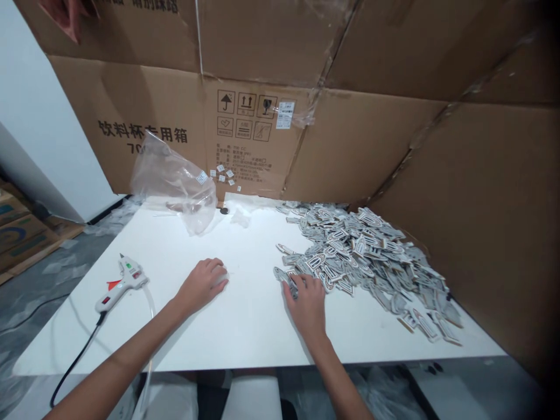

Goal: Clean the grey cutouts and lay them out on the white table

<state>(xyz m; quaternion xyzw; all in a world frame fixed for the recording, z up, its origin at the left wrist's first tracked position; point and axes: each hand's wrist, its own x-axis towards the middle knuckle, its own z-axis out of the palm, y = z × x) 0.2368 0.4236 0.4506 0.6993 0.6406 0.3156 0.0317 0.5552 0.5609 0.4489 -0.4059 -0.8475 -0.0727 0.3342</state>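
Note:
My right hand (307,304) presses down at the near edge of a large heap of grey, white-edged letter-shaped pieces (363,256) and grips a grey piece (285,280) under its fingers. My left hand (202,286) lies curled on the white table (245,344), apart from the heap. A pale patch shows at its fingertips, too faint to name. To the left of that hand, a white hot glue gun (125,286) with a red trigger lies on its side, its black cord trailing off the near edge.
Flattened cardboard (459,175) walls off the table's back and right side. A crumpled clear plastic bag (175,186) lies at the back, and several small white labels (223,176) sit on the cardboard. Stacked boxes (17,227) stand on the floor at left.

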